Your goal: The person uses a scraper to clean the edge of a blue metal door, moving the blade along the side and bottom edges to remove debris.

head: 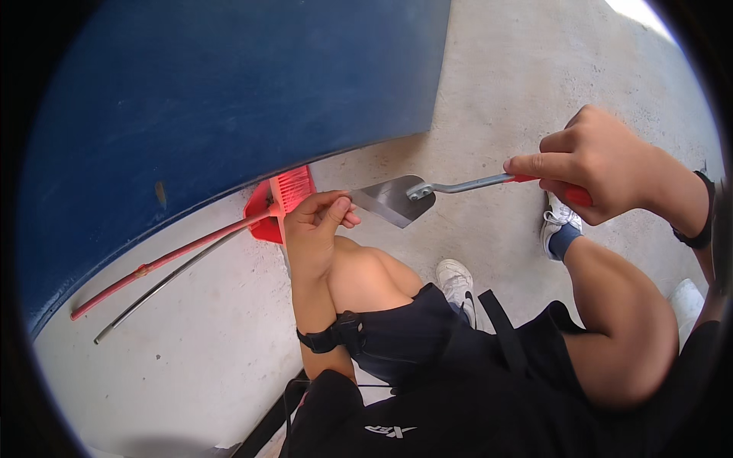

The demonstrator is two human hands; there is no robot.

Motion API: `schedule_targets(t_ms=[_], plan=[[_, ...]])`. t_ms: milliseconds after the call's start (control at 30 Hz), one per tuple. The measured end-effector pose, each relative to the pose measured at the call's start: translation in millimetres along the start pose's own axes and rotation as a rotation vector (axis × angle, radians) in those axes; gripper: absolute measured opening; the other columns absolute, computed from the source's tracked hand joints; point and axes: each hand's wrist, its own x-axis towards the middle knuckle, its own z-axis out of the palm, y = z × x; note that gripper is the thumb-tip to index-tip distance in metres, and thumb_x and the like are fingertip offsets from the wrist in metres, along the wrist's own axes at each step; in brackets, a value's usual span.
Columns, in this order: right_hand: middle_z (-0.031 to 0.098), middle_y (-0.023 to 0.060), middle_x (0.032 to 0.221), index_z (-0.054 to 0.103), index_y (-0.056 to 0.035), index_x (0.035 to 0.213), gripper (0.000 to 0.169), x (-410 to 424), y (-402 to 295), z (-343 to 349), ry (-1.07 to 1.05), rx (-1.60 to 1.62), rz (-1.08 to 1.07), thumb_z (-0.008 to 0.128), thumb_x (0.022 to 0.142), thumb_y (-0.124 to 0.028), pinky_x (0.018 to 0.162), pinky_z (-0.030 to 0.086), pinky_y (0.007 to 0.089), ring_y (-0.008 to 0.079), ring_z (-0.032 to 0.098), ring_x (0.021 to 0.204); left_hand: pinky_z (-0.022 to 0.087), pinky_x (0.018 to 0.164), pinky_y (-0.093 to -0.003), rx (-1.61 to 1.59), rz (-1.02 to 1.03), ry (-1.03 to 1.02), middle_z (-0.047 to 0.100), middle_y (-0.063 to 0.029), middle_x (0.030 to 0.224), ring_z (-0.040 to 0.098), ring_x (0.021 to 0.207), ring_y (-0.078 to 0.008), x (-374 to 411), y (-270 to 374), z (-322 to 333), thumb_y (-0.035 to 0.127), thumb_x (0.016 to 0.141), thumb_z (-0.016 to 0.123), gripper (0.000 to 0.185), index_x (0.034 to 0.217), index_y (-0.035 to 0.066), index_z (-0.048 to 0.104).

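Note:
A pointing trowel's steel blade (390,200) lies level in front of me, its tip toward the left. My right hand (595,166) is closed around its red handle, with a finger stretched along toward the metal shank (472,184). At the blade's tip, my left hand (320,223) has thumb and fingers pinched together on the metal. Just behind that hand are a red broom (292,186) and a red dustpan (264,226).
A large dark blue panel (240,86) fills the upper left, its lower edge near the broom. The broom's red stick (177,252) and a thin metal rod (166,289) slant to the lower left. My shoes (456,283) stand on the pale concrete floor (492,74).

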Motion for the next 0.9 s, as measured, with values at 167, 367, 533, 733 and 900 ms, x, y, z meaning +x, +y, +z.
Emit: schedule_targets(t_ms=[167,367,533,733,900], plan=[[0.062,0.0057,0.065,0.068,-0.0059,0.116,0.054,-8,20,43,0.111,0.085,-0.058,0.071,0.063,-0.002,0.043,0.040,0.0328,0.0217,0.057,0.047,0.053,0.059,-0.0281,-0.012,0.083,0.226,0.069,-0.0102,0.077,0.066,0.064,-0.0174,-8,8,-11,0.009,0.094,0.069,0.013,0.094,-0.004,0.069],[0.058,0.0046,0.063,0.066,-0.0051,0.115,0.050,-32,32,75,0.309,0.122,-0.119,0.066,0.066,0.000,0.042,0.037,0.0319,0.0186,0.052,0.045,0.054,0.066,-0.0307,-0.200,0.270,0.057,0.068,-0.0096,0.080,0.066,0.069,-0.0186,-6,0,-31,0.016,0.097,0.065,0.018,0.092,-0.001,0.065],[0.058,0.0074,0.065,0.061,-0.0014,0.121,0.049,-42,33,106,0.311,0.168,-0.052,0.065,0.072,0.001,0.045,0.041,0.0361,0.0241,0.054,0.048,0.048,0.090,-0.0347,-0.028,0.309,0.081,0.066,-0.0114,0.105,0.063,0.102,-0.0207,4,27,1,0.016,0.094,0.067,0.029,0.117,0.002,0.056],[0.064,0.0156,0.074,0.059,-0.0001,0.122,0.043,-46,43,133,0.126,0.372,0.182,0.062,0.079,0.000,0.053,0.045,0.0405,0.0326,0.060,0.057,0.044,0.095,-0.0395,-0.456,-0.120,-0.024,0.059,-0.0116,0.118,0.056,0.116,-0.0269,-7,32,7,0.023,0.094,0.063,0.037,0.125,0.006,0.052],[0.068,0.0196,0.081,0.057,-0.0011,0.123,0.043,-28,33,131,-0.007,0.323,0.338,0.061,0.081,0.000,0.055,0.048,0.0423,0.0367,0.063,0.062,0.042,0.097,-0.0438,-0.715,-0.317,0.193,0.053,-0.0127,0.124,0.050,0.122,-0.0294,0,26,25,0.032,0.095,0.062,0.042,0.126,0.007,0.051]])
